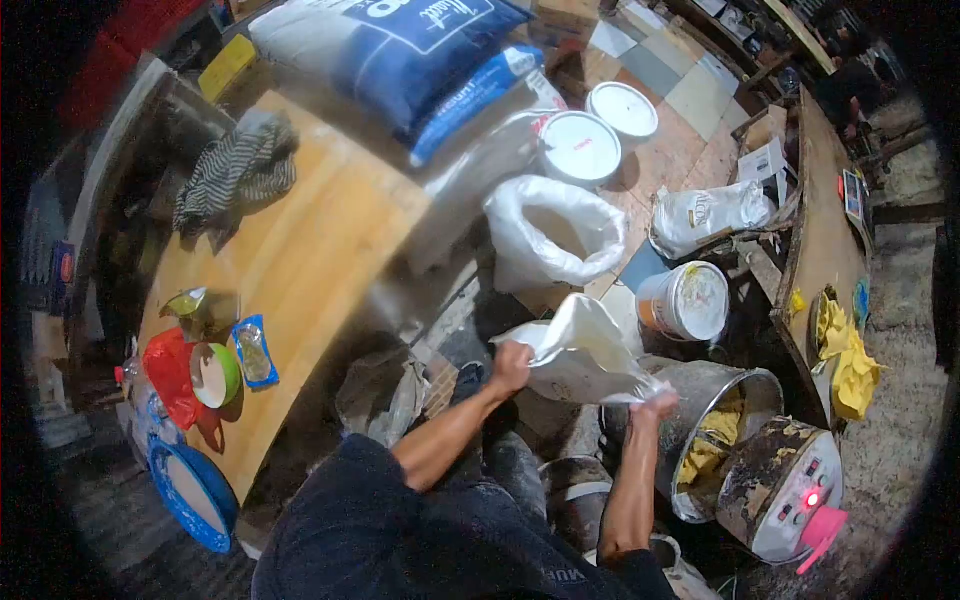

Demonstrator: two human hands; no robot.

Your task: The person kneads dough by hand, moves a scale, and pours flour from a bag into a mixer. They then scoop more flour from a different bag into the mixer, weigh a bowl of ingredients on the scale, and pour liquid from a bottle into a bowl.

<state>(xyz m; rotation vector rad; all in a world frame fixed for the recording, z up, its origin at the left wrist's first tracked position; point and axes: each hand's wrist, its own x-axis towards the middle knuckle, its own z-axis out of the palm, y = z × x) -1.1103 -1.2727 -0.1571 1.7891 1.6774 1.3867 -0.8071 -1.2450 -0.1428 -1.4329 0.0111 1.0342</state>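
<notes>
Both my hands hold a white woven sack (pixel 572 372) by its rim in front of my body, its mouth gaping upward. My left hand (pixel 513 368) is closed on the left edge. The right edge is gripped by my right hand (pixel 655 405), close to a large metal mixing bowl (pixel 765 398). Yellow dough-like lumps (pixel 712 447) lie inside that bowl. Beyond the held sack stands another open white sack (pixel 505 235), with pale contents partly visible.
A wooden table (pixel 330 190) on the left carries a striped cloth (pixel 240 170), a green bowl (pixel 228 375) and packets. Lidded white buckets (pixel 580 147) and a stacked blue-and-white sack (pixel 380 60) stand ahead. At right are a lidded tub (pixel 697 302) and a machine with a red light (pixel 780 490).
</notes>
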